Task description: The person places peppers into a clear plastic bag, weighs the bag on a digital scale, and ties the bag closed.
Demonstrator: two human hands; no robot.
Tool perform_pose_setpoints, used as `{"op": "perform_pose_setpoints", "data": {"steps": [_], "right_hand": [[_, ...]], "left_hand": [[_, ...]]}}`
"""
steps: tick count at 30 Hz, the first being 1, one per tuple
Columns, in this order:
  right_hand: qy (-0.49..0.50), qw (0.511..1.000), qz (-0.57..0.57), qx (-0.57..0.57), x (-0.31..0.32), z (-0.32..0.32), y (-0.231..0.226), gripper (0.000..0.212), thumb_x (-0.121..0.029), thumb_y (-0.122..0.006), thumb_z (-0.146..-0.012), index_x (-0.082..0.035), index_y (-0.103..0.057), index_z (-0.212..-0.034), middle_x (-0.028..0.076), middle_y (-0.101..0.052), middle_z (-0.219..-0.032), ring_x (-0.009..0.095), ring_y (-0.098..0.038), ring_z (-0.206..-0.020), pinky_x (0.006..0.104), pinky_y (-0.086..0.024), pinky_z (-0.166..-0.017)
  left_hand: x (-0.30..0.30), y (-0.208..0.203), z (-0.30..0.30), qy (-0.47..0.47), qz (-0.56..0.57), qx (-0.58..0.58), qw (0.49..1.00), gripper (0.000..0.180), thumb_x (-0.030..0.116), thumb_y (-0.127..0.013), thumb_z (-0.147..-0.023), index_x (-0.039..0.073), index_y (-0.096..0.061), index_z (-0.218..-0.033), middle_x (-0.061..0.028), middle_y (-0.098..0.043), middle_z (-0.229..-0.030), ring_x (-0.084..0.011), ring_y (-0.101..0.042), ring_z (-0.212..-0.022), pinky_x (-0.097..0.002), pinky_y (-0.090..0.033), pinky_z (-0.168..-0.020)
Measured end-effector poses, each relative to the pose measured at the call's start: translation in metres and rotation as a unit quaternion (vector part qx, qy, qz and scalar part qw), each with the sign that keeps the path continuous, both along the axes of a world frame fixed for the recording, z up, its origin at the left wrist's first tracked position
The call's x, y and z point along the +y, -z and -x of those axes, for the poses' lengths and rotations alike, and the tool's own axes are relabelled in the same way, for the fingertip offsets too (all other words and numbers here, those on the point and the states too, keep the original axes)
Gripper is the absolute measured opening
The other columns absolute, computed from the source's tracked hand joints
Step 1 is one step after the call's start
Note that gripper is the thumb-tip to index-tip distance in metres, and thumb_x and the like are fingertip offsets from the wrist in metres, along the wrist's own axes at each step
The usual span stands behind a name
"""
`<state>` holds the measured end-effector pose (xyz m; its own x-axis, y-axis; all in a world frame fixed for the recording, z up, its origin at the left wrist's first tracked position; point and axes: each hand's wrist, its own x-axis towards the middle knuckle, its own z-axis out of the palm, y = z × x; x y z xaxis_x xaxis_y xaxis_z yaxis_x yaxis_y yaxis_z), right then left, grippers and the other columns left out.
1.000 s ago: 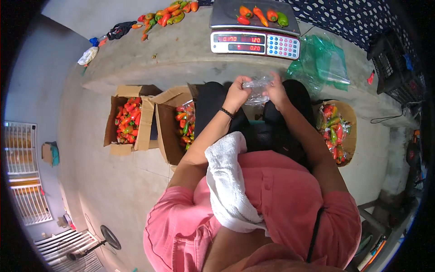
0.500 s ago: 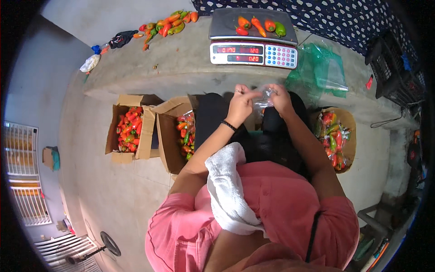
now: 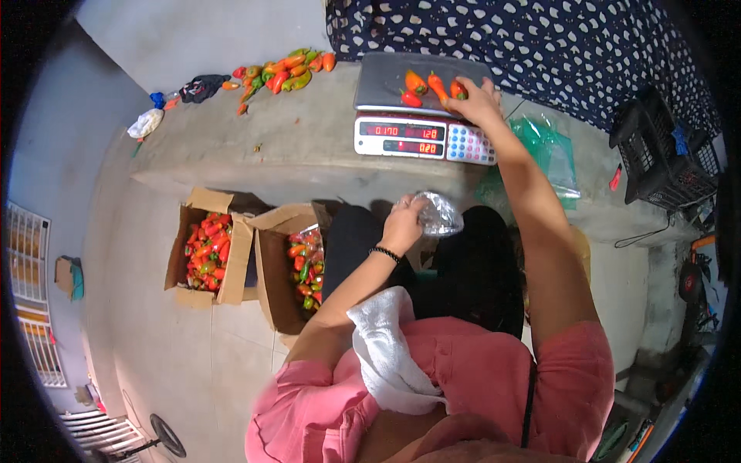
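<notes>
My left hand [image 3: 404, 225] is closed on the edge of a clear plastic bag [image 3: 441, 214], held over my lap with its mouth spread. My right hand [image 3: 477, 102] reaches onto the grey plate of a digital scale [image 3: 377, 85], its fingers curled down around peppers at the plate's right side. A red pepper [image 3: 458, 90] shows between the fingers; the green one beside it is hidden. Just left of the hand lie a long orange pepper [image 3: 437, 86], another orange pepper [image 3: 416, 82] and a small red pepper [image 3: 411, 99].
A pile of peppers [image 3: 285, 73] lies on the concrete ledge [image 3: 309, 147], left of the scale. Green plastic bags [image 3: 552, 154] and black crates [image 3: 664, 150] are to the right. Cardboard boxes of peppers [image 3: 177, 251] [image 3: 270, 285] stand below the ledge.
My right hand has let go of the plastic bag and moved up to the peppers on the scale. The left hand keeps the bag, now spread wider. The view has tilted upward.
</notes>
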<state>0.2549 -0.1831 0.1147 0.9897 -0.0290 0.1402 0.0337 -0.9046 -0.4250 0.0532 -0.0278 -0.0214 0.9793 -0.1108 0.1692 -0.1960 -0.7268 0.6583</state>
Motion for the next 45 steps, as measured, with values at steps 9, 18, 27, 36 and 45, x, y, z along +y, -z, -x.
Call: {"op": "perform_pose_setpoints", "data": {"steps": [9,18,27,36,45], "right_hand": [[0.080,0.970,0.033,0.227,0.025,-0.075,0.011,0.080,-0.046,-0.072,-0.057,-0.035,-0.038,-0.128,0.009,-0.020,-0.141,0.036,-0.020,-0.128,0.0531,-0.029,-0.096],[0.062,0.988,0.073,0.120,0.009,-0.052,0.010,0.051,-0.030,-0.066,-0.061,-0.036,-0.053,-0.111,0.007,-0.037,-0.129,0.035,-0.034,-0.118,0.0488,-0.037,-0.088],[-0.326,0.704,-0.599,0.198,-0.012,0.073,0.056,0.064,-0.008,-0.056,-0.064,-0.003,-0.038,-0.126,0.007,-0.051,-0.106,0.014,-0.052,-0.094,0.0254,-0.042,-0.081],[-0.434,0.559,-0.591,0.386,0.009,0.184,0.064,0.074,-0.008,-0.058,-0.056,0.001,-0.034,-0.125,0.013,-0.044,-0.125,0.021,-0.043,-0.116,0.0308,-0.029,-0.100],[-0.343,0.622,-0.603,0.362,0.020,0.247,0.057,0.067,0.001,-0.047,-0.064,-0.003,-0.031,-0.129,0.010,-0.045,-0.120,0.017,-0.044,-0.113,0.0291,-0.033,-0.097]], "left_hand": [[0.006,0.009,-0.010,-0.043,0.036,0.002,0.998,0.044,-0.002,-0.052,-0.067,0.007,-0.054,-0.111,-0.0169,-0.053,-0.102,-0.0347,-0.051,-0.097,-0.0396,-0.043,-0.083],[0.005,0.021,-0.017,-0.045,0.055,0.038,0.997,0.044,0.000,-0.052,-0.068,0.009,-0.053,-0.111,-0.0174,-0.047,-0.120,-0.0366,-0.048,-0.103,-0.0392,-0.041,-0.088],[0.000,0.020,-0.017,-0.022,0.095,0.046,0.994,0.047,-0.002,-0.050,-0.066,0.006,-0.052,-0.112,-0.0228,-0.047,-0.117,-0.0396,-0.048,-0.102,-0.0409,-0.041,-0.088],[0.013,-0.062,0.060,0.011,0.444,0.299,0.845,0.042,-0.006,-0.043,-0.074,0.000,-0.046,-0.116,-0.0077,-0.059,-0.097,-0.0165,-0.059,-0.079,-0.0269,-0.049,-0.062],[0.037,-0.056,0.126,-0.027,0.252,0.148,0.956,0.048,-0.008,-0.044,-0.069,-0.001,-0.045,-0.117,-0.0112,-0.056,-0.107,-0.0241,-0.055,-0.100,-0.0313,-0.043,-0.086]]}}
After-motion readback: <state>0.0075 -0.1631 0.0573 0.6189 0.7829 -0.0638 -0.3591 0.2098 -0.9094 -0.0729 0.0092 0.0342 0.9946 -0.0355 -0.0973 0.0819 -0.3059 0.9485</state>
